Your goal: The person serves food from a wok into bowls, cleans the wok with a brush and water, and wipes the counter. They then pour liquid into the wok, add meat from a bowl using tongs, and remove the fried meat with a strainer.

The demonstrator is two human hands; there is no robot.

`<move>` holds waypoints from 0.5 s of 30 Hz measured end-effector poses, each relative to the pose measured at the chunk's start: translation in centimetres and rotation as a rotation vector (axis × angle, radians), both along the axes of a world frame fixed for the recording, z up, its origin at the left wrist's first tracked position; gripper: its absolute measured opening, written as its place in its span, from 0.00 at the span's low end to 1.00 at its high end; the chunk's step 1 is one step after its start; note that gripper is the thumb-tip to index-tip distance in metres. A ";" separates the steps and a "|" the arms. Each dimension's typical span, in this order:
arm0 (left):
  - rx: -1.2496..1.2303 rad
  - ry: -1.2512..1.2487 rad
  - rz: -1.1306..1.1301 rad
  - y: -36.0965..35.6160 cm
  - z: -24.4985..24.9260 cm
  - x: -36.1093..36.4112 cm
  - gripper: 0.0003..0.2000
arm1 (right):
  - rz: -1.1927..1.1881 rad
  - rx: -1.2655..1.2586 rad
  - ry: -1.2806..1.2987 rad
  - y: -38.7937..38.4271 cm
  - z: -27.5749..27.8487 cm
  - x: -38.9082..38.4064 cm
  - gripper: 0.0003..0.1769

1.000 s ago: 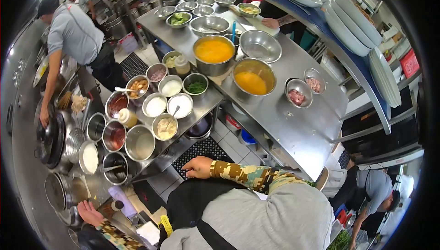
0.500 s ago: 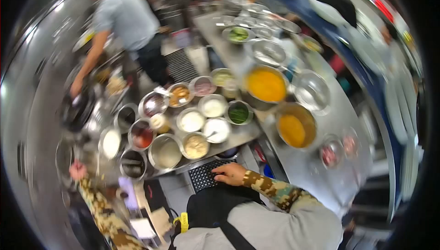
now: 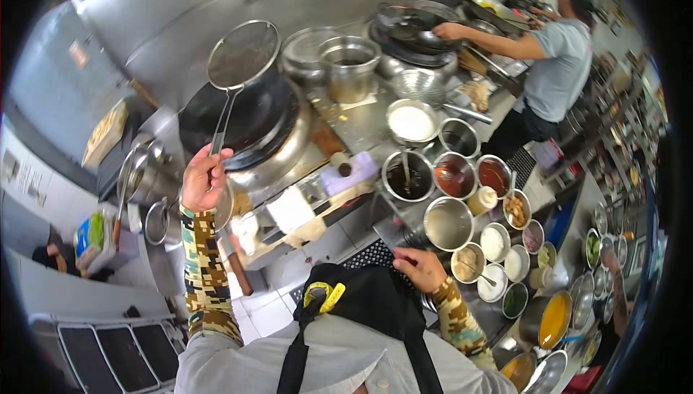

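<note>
My left hand (image 3: 204, 179) is closed round the handle of a round wire-mesh strainer (image 3: 244, 54), raised in front of a black wok (image 3: 198, 119) on the stove. The mesh tilts upward, and nothing shows in it. My right hand (image 3: 421, 269) hangs in front of my black apron (image 3: 361, 289), fingers loosely bent and apart, holding nothing. Closest to it are a metal bowl of pale paste (image 3: 465, 260) and a larger pot of pale liquid (image 3: 449, 222).
Several pots of sauces and powders fill the counter on the right, including dark sauce (image 3: 408, 177) and red sauce (image 3: 455, 175). A co-worker (image 3: 556, 69) works at another wok (image 3: 415, 29). A white cloth (image 3: 290, 208) lies on the stove's front ledge.
My view has swung left toward the stove. The strainer now shows in my left hand, which was low at the left in a blurred view. My right hand stays near the apron.
</note>
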State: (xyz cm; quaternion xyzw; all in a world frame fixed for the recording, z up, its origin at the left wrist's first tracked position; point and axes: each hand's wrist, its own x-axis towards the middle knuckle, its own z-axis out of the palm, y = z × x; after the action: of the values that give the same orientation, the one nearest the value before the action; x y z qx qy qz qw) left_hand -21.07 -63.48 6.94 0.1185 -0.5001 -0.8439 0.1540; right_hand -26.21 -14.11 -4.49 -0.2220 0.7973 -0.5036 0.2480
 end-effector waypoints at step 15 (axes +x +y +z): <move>0.139 -0.095 0.231 -7.3 -6.1 13.5 0.20 | -0.407 -0.365 -1.130 -30.3 -19.7 -2.7 0.21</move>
State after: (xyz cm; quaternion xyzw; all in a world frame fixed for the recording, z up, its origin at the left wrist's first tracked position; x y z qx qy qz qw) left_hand -7.58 -70.76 0.80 0.2257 -0.4300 -0.8466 0.2177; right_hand -28.91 -44.42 -24.17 0.1961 0.4704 -0.7083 0.4884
